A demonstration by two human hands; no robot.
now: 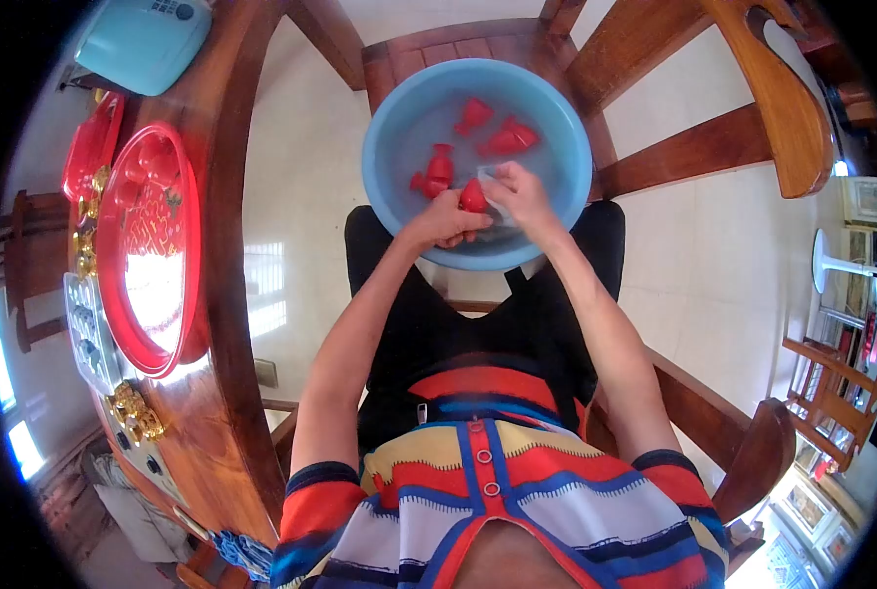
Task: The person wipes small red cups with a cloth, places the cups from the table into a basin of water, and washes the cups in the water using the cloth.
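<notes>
A blue basin (380, 196) of cloudy water sits in front of me on a wooden chair. Over its near side, my left hand (446, 222) is closed around a small red vase-shaped piece (473, 197). My right hand (523, 194) pinches a whitish, partly see-through cloth (494, 187) against the right side of that piece. More red pieces of similar goblet-like shape lie in the water: one near the far rim (474, 115), some at the right (510, 137) and some at the left (438, 169). The hands hide part of the held piece.
To the left, a wooden table (227, 196) carries a red round tray (191, 226), a light-blue appliance (144, 44), gold ornaments (136, 412) and a clear plastic tray (87, 334). A wooden chair armrest (792, 128) stands at the right.
</notes>
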